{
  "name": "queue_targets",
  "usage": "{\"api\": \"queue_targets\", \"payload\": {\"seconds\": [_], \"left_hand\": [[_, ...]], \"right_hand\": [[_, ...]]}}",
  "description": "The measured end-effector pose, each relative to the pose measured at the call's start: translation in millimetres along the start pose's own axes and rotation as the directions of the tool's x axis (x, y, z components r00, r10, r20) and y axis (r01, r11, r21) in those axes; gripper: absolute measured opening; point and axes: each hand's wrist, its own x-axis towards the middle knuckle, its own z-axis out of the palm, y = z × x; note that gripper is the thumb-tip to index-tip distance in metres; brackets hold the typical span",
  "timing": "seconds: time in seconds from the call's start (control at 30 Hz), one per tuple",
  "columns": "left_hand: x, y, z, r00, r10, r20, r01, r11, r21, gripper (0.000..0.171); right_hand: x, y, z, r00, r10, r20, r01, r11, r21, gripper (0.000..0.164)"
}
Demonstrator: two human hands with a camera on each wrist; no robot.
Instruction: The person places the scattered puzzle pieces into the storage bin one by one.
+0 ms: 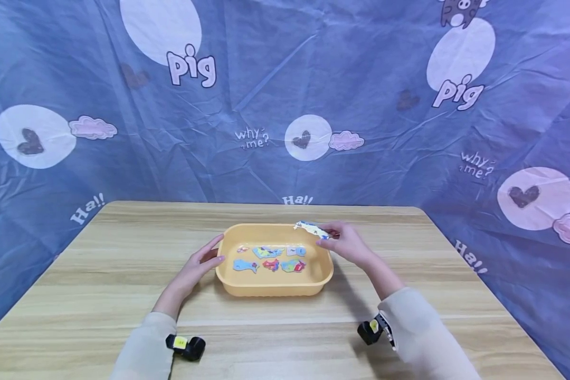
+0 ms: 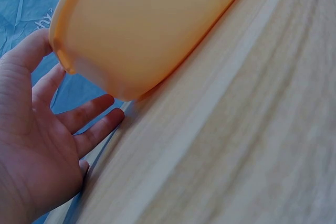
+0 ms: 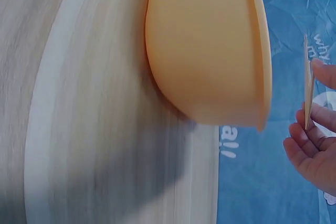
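Observation:
A yellow plastic tub [image 1: 275, 290] stands on the table, with several flat, colourful cutout pieces lying on its bottom, among them a blue one [image 1: 245, 265] and a red one [image 1: 271, 265]. My left hand [image 1: 197, 272] holds the tub's left rim; in the left wrist view its thumb goes over the edge while the other fingers spread along the outer wall. Above the right rim, my right hand [image 1: 349, 244] pinches a thin, flat cutout piece [image 1: 312, 229], whitish with blue marks. The right wrist view shows that piece [image 3: 308, 87] edge-on, between thumb and fingers, apart from the tub.
The wood-grain table [image 1: 275, 338] reaches back to a blue printed cloth [image 1: 266, 95] hanging behind it and along the right. Each sleeve carries a small black wrist device, one on the left [image 1: 186, 347] and one on the right [image 1: 370, 331].

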Motion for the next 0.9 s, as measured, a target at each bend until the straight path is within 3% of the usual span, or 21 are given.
{"api": "queue_targets", "payload": {"seconds": [0.27, 0.6, 0.9], "left_hand": [[-0.1, -1.2, -0.5, 1.0, -0.004, -0.002, 0.004, 1.0, 0.009, 0.061], [-0.4, -0.2, 1.3, 1.0, 0.015, 0.011, -0.015, 1.0, 0.016, 0.059], [-11.3, 22.1, 7.3, 1.0, 0.007, 0.016, -0.007, 1.0, 0.003, 0.057]], "right_hand": [[3, -8, 12, 0.997, -0.076, 0.028, 0.075, 0.996, 0.051, 0.042], [10, -14, 29, 0.996, -0.075, 0.055, 0.071, 0.994, 0.078, 0.041], [12, -20, 46, 0.995, -0.075, 0.072, 0.069, 0.994, 0.088, 0.038]]}}
